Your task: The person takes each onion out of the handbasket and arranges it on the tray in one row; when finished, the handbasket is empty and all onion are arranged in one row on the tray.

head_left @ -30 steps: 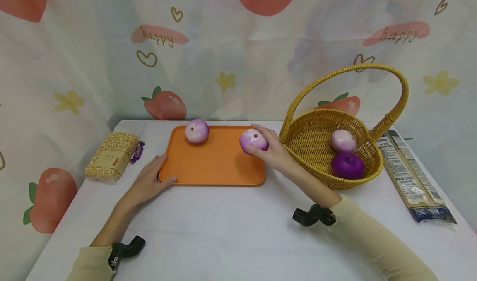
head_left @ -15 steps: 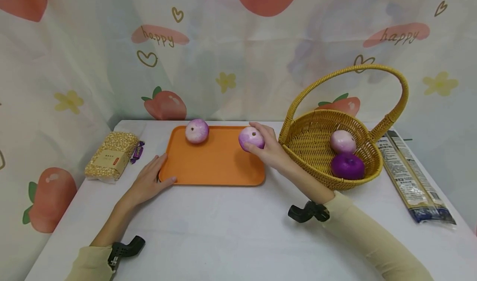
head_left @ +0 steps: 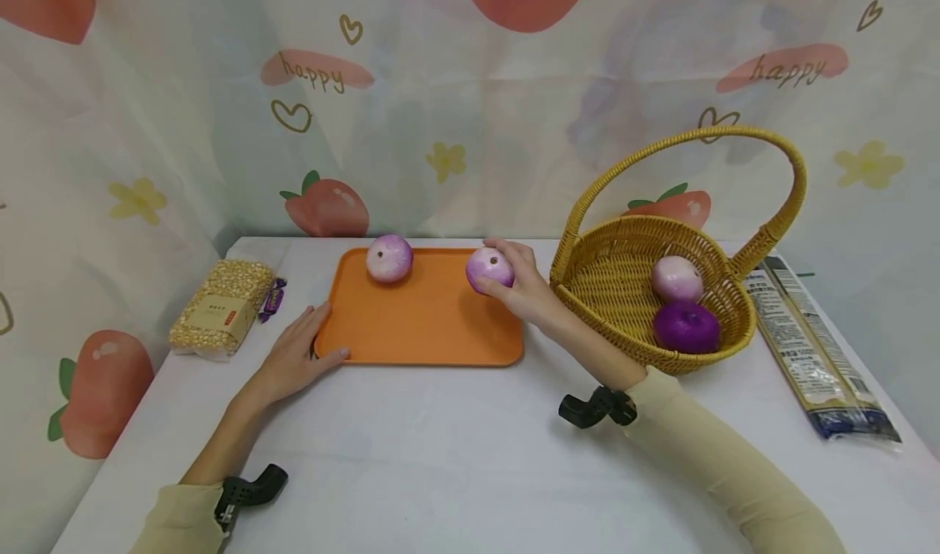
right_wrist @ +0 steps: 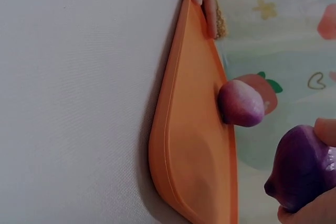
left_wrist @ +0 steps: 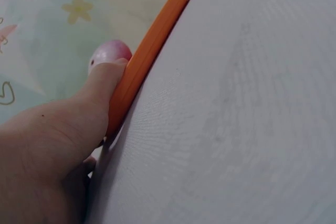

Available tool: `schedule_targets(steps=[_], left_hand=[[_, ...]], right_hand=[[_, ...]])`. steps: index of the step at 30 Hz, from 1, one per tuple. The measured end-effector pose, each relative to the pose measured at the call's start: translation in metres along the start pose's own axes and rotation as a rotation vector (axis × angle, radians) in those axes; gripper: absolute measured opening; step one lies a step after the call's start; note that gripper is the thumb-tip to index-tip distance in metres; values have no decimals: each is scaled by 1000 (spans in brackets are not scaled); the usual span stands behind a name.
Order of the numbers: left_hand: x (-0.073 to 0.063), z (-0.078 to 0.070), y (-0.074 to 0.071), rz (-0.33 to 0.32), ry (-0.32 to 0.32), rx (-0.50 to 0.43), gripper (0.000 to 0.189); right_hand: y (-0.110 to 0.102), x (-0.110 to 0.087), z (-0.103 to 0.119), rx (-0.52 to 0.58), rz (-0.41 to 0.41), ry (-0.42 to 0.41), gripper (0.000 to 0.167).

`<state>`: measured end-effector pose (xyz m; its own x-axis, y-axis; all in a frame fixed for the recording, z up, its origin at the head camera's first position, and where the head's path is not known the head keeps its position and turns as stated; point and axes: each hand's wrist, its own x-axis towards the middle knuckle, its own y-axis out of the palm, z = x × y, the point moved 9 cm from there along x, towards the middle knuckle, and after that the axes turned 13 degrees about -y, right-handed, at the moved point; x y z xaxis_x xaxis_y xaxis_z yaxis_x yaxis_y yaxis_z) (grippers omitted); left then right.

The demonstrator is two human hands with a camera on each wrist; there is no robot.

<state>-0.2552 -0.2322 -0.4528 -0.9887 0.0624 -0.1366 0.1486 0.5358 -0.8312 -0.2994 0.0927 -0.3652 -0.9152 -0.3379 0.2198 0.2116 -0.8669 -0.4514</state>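
A purple-and-white onion (head_left: 489,270) is held above the right part of the orange tray (head_left: 411,325), with my right hand (head_left: 530,289) gripping it between thumb and fingers. In the right wrist view, the onion (right_wrist: 299,169) shows its pointed end over the tray's side. My left hand (head_left: 294,354) holds the tray's front left corner. Its thumb lies over the front rim in the left wrist view, and its fingers run along the left edge. Another onion (head_left: 390,259) sits at the tray's back left.
At right stands a yellow wicker basket (head_left: 609,293) with a tall handle, holding a pale onion (head_left: 676,278) and a dark purple onion (head_left: 686,327). Long packets (head_left: 815,358) lie beyond it. A bag of yellow grains (head_left: 223,305) and a purple-wrapped candy (head_left: 272,299) lie at left.
My right hand has moved slightly left with the onion, farther over the tray. My left hand and the other onions have stayed in place.
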Motion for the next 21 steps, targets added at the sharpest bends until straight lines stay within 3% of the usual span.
schedule_targets(steps=[21], left_hand=[[0,0,-1,2,-4,-9,92]], right_hand=[[10,30,-1,7,-13,15,52]])
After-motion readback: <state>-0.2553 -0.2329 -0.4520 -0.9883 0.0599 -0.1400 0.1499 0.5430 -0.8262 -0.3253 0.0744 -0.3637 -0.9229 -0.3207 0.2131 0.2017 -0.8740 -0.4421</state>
